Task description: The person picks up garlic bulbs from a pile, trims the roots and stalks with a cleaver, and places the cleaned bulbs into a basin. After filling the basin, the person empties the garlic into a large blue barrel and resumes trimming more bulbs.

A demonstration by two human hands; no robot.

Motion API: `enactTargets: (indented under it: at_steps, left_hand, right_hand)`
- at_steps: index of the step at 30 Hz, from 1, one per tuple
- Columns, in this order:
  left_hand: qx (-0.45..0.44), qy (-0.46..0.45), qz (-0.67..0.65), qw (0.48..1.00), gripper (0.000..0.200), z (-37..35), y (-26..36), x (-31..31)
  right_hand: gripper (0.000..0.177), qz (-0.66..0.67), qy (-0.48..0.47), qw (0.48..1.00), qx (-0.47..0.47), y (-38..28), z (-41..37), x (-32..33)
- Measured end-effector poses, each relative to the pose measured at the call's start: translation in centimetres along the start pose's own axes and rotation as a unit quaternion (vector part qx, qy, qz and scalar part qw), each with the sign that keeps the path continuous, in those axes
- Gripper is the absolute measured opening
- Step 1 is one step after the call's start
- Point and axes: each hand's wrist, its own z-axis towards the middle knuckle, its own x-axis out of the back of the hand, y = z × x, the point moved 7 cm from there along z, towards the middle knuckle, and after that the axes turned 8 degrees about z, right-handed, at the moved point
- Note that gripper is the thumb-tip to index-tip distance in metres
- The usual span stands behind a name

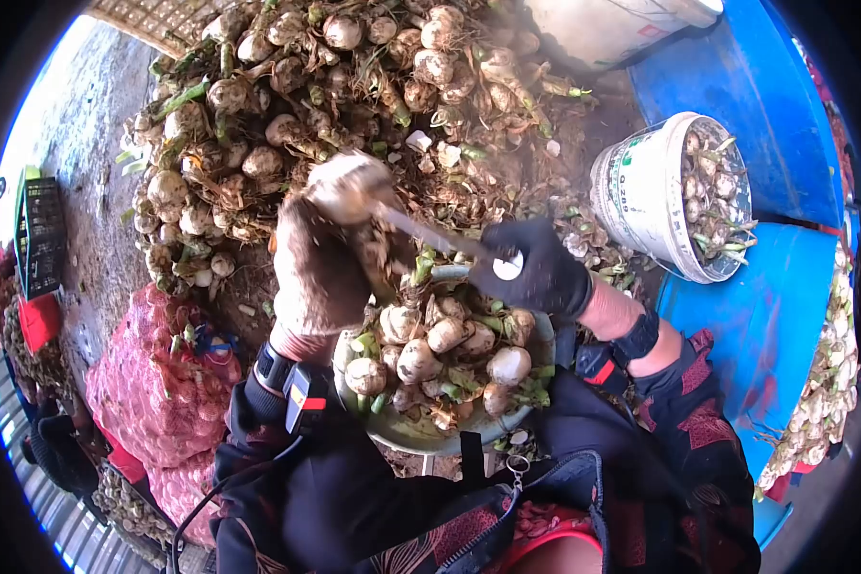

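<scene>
A dirty, pale glove covers my left hand [320, 263], which is closed around a garlic bulb [350, 187], blurred by motion. My right hand [534, 268], in a dark glove, is closed on the handle of a knife [429, 232]. The blade reaches left to the bulb. Just below both hands is a round basin [421, 442] on my lap, holding several garlic bulbs [418, 362] with cut stem pieces among them.
A large garlic heap [268, 124] lies ahead and to the left. At the right are a white bucket [641, 196] of garlic pieces and blue barrels [746, 325]. Pink mesh sacks [163, 383] stand at the left, with a black crate [43, 234] beyond.
</scene>
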Motion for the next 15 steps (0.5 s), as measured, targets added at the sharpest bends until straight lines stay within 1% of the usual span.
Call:
enactTargets:
  at_steps: [1, 2, 3, 5, 6, 7, 9, 11, 12, 14, 15]
  left_hand:
    - [-0.038, -0.012, 0.007, 0.999, 0.070, 0.6, 0.6, -0.2]
    - [-0.134, 0.094, 0.300, 0.940, 0.075, 0.4, 2.0, -0.3]
    - [-0.075, 0.082, 0.093, 0.989, 0.075, 0.9, 1.4, 0.7]
    - [-0.096, -0.003, 0.127, 0.987, 0.076, 0.9, 1.3, -1.2]
    - [-0.095, -0.004, 0.127, 0.987, 0.076, 0.8, 1.3, -1.0]
    - [-0.075, -0.014, 0.047, 0.996, 0.072, 0.5, 1.1, -0.5]
    - [-0.031, -0.031, -0.116, 0.992, 0.064, -0.1, 0.6, -0.6]
    - [-0.091, 0.127, -0.073, 0.985, 0.057, -0.2, 0.4, 0.3]
    - [-0.091, 0.125, -0.072, 0.985, 0.057, -0.1, 0.2, 0.1]
    - [-0.116, 0.131, -0.022, 0.984, 0.049, -0.2, 0.2, 0.1]
    - [-0.117, 0.129, -0.023, 0.985, 0.049, -0.1, 0.0, 0.6]
  right_hand:
    - [0.013, 0.041, -0.024, 0.998, 0.042, -0.6, -0.3, -0.9]
    - [0.012, 0.043, -0.062, 0.996, 0.057, -1.1, -0.4, -1.9]
    - [0.012, 0.045, -0.099, 0.991, 0.073, -1.6, -0.4, -2.9]
    - [0.011, 0.042, -0.091, 0.991, 0.092, -1.3, -0.3, -4.0]
    - [0.011, 0.028, -0.035, 0.995, 0.091, -0.8, -0.1, -3.6]
    - [0.011, 0.015, 0.021, 0.996, 0.090, -0.5, 0.0, -3.0]
    - [0.014, 0.005, 0.057, 0.998, -0.036, 0.4, 0.6, -2.0]
    - [0.020, -0.030, 0.065, 0.997, -0.032, 0.6, 0.8, -1.3]
    - [0.020, -0.031, 0.066, 0.997, -0.030, 0.5, 0.9, -1.3]
    - [0.024, -0.024, 0.091, 0.995, -0.040, 0.5, 0.9, -1.1]
    - [0.024, -0.026, 0.091, 0.995, -0.039, 0.6, 1.0, -1.1]
